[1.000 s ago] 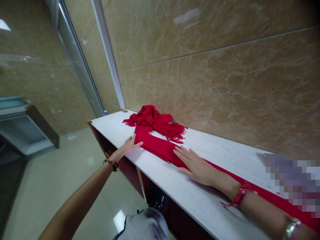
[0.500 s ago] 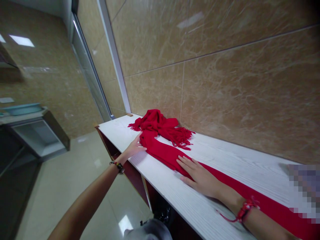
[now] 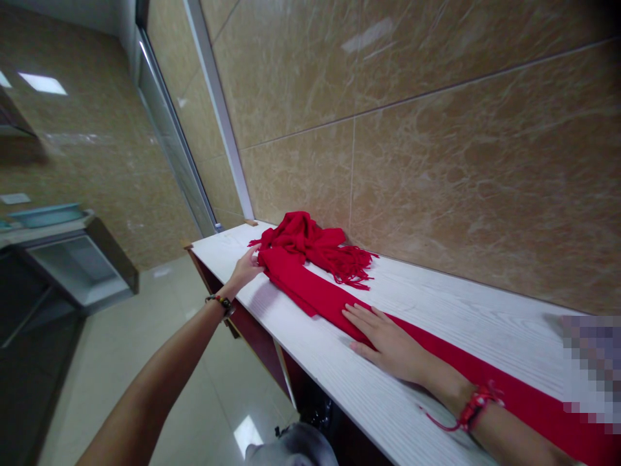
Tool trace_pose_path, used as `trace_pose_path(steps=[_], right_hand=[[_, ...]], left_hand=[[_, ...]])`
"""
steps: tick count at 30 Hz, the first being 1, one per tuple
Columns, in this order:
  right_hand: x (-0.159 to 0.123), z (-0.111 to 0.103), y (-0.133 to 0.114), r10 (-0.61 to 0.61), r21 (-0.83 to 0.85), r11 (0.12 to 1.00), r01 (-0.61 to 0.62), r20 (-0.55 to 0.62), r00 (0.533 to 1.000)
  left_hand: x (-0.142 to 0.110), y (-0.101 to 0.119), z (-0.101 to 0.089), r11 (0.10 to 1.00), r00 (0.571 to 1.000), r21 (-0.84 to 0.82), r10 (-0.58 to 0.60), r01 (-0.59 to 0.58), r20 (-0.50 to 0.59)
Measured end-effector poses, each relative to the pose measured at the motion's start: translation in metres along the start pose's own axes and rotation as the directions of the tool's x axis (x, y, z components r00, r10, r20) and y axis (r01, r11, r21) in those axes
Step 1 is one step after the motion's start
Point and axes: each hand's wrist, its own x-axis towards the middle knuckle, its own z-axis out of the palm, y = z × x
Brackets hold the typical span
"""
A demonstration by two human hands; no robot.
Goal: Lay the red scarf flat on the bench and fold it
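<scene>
A long red scarf [image 3: 320, 291] lies along the white counter [image 3: 388, 414], a flat folded strip running to the lower right. Its far part is bunched in a heap against the wall, with a fringe spread to the right. My left hand [image 3: 246, 266] grips the strip's edge near the heap, its fingertips partly hidden by the cloth. On the middle of the strip my right hand [image 3: 388, 343] rests flat, palm down, fingers stretched out. A red cord bracelet is on the right wrist, a dark beaded one on the left.
A tiled wall [image 3: 460, 181] rises behind the counter. Beneath the counter are open shelves, with a tiled floor [image 3: 194, 401] to the left. Farther left, a blue basin [image 3: 46, 215] stands on another unit. A blurred-out patch [image 3: 594, 356] covers something at the right.
My left hand has moved left and slightly away, drawing the scarf's edge with it, so the strip looks longer and smoother there. My right hand has stayed in place.
</scene>
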Motion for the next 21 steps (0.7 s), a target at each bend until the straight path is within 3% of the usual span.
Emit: trace_pose_path(steps=[4, 7, 13, 17, 21], right_hand=[[-0.001, 0.0, 0.0, 0.005, -0.008, 1.0, -0.005, 0.009, 1.0], [0.0, 0.0, -0.001, 0.008, 0.007, 1.0, -0.008, 0.006, 1.0], [0.001, 0.0, 0.0, 0.016, 0.01, 1.0, -0.017, 0.016, 1.0], [0.0, 0.0, 0.001, 0.009, 0.0, 1.0, -0.009, 0.012, 1.0], [-0.009, -0.001, 0.0, -0.012, -0.008, 1.0, 0.013, 0.065, 0.998]], left_hand=[[0.019, -0.006, -0.032, 0.978, 0.986, 0.208, 0.021, 0.013, -0.163], [0.024, -0.02, -0.033, 0.955, 0.984, 0.293, -0.001, 0.054, -0.178], [0.021, -0.048, -0.012, 0.938, 0.997, 0.338, -0.061, 0.071, -0.041], [0.018, -0.051, -0.028, 0.92, 0.999, 0.39, -0.039, 0.027, 0.022], [0.009, -0.056, -0.053, 0.847, 0.994, 0.531, -0.043, -0.014, 0.095]])
